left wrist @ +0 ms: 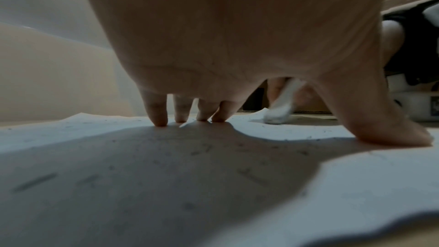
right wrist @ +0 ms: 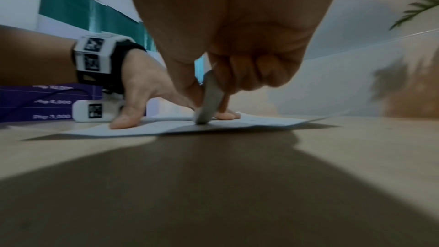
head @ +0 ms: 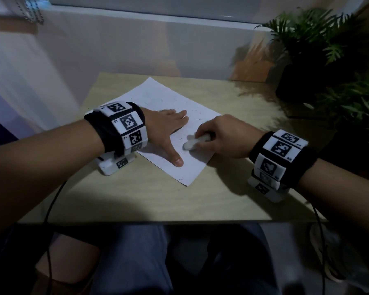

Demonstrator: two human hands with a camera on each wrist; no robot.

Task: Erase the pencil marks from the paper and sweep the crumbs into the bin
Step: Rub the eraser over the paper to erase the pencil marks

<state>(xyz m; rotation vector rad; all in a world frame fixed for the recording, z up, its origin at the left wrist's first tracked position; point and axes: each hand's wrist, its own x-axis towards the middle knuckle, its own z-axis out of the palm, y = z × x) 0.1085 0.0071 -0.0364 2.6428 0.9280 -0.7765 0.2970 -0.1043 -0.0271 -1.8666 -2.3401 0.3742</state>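
A white sheet of paper (head: 158, 96) lies at an angle on the light wooden table (head: 136, 199), dotted with small dark crumbs and faint pencil marks. My left hand (head: 170, 128) lies flat on the paper (left wrist: 237, 194), fingers (left wrist: 156, 114) straight and thumb spread, pressing it down. My right hand (head: 217, 137) pinches a long white eraser (head: 194, 142) whose tip touches the paper near the sheet's right edge. The left wrist view shows the eraser (left wrist: 280, 108) beyond my thumb. In the right wrist view the eraser (right wrist: 209, 100) stands tilted on the paper (right wrist: 261, 121).
A dark potted plant (head: 320, 50) stands at the table's far right corner, with more leaves (head: 354, 107) along the right side. A pale wall (head: 115, 43) closes the back. Cables (head: 51, 201) hang from both wrist units over the table's front edge. No bin is in view.
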